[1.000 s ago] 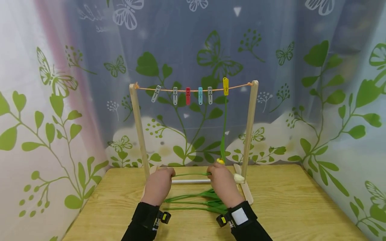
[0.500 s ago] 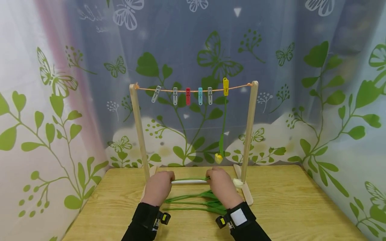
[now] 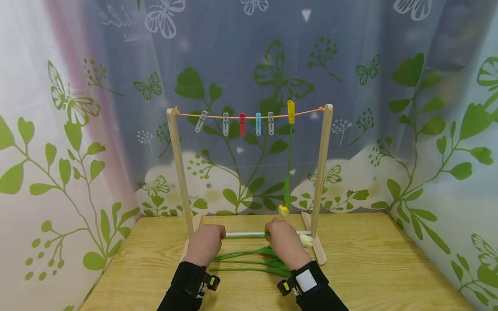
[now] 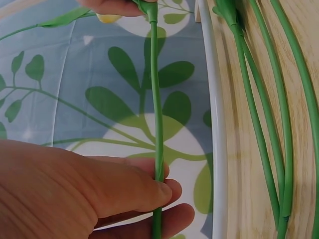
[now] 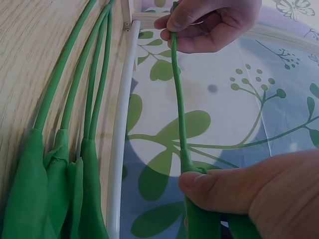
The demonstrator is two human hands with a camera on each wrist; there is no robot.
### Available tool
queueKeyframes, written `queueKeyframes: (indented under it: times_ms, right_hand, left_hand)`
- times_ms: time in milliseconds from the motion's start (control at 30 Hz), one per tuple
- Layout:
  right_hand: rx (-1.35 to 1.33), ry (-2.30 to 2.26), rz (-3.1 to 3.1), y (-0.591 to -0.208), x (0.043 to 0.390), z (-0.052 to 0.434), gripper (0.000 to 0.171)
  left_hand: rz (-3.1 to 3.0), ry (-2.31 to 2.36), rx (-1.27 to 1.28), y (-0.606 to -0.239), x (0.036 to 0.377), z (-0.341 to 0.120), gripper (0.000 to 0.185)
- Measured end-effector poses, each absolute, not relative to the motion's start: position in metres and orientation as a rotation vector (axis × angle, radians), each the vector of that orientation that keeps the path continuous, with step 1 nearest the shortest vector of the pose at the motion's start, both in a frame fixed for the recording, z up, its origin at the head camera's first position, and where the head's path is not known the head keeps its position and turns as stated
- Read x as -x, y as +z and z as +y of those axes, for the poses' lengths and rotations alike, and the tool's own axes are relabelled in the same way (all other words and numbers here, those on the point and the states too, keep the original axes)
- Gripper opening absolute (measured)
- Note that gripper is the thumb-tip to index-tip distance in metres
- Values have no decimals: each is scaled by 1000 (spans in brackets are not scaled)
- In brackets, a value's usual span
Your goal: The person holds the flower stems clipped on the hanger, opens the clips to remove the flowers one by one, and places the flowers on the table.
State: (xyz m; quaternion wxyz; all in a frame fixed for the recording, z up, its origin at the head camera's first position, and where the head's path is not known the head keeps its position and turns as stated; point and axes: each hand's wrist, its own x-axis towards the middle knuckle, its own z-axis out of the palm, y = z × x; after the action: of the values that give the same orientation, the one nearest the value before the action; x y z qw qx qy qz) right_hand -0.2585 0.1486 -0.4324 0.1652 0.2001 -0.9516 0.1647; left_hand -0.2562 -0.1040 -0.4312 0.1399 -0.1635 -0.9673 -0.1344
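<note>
A white tulip (image 3: 306, 240) is held level by both hands, low at the wooden frame. My left hand (image 3: 206, 244) pinches the lower part of its green stem (image 4: 156, 99) between thumb and fingers. On the other side my right hand (image 3: 286, 244) grips the tulip where the leaf (image 5: 202, 219) joins the stem, thumb on top. Several more green stems (image 3: 249, 261) lie on the table just nearer than the hands; their blooms are hidden behind my right hand and wrist. Beyond, a yellow tulip (image 3: 283, 211) hangs upside down from a yellow clothespin (image 3: 291, 112).
An orange string (image 3: 233, 117) runs between two wooden posts (image 3: 323, 168). Several other clothespins, among them a red one (image 3: 242, 124) and a blue one (image 3: 258, 124), hang along it. A white rod (image 3: 245, 235) joins the frame's base. Printed curtains surround the wooden table (image 3: 358, 259).
Both hands have come slightly down and toward me with the white tulip, its stem passing from beyond the white rod to this side in the head view. The hanging yellow tulip has swayed a little.
</note>
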Motion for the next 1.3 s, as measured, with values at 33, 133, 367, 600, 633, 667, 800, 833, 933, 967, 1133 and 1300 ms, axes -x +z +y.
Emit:
queueKeyframes:
  times_ms: [33,133,367,600,633,667,800,833,933,967,1133,1300]
  right_hand:
    - [-570,467,-2713,-433,258,148,11]
    - [-570,465,-2715,-433,258,147,11]
    - [-565,462,-2733,-435,257,145,11]
    - [-572,448,-2724,-436,257,144,12]
    - [-574,448,-2725,-437,257,144,12]
    - [-576,445,-2725,-438,257,144,11]
    - [-589,422,-2714,-441,259,145,11]
    - [-593,415,-2709,-441,260,145,11]
    - [-601,408,-2706,-442,262,145,11]
    - [-603,413,-2706,-443,262,145,11]
    - [-616,442,-2719,-445,262,144,14]
    - [-617,454,-2742,-449,261,143,21]
  left_hand:
    - [-2799,-386,471,-431,256,-104,20]
    - [-2806,-368,468,-431,256,-104,18]
    - [-2849,-378,449,-431,256,-103,16]
    - [-2867,-413,482,-435,255,-104,22]
    - [-2869,-416,488,-435,255,-104,23]
    - [-2869,-421,496,-436,255,-105,24]
    - [-2862,-434,539,-437,256,-105,28]
    - [-2860,-441,546,-437,257,-105,30]
    - [-2847,-443,577,-438,258,-106,40]
    - [-2842,-438,585,-438,259,-106,45]
    - [-2877,-468,633,-439,258,-107,58]
    - [-2921,-546,641,-445,256,-108,57]
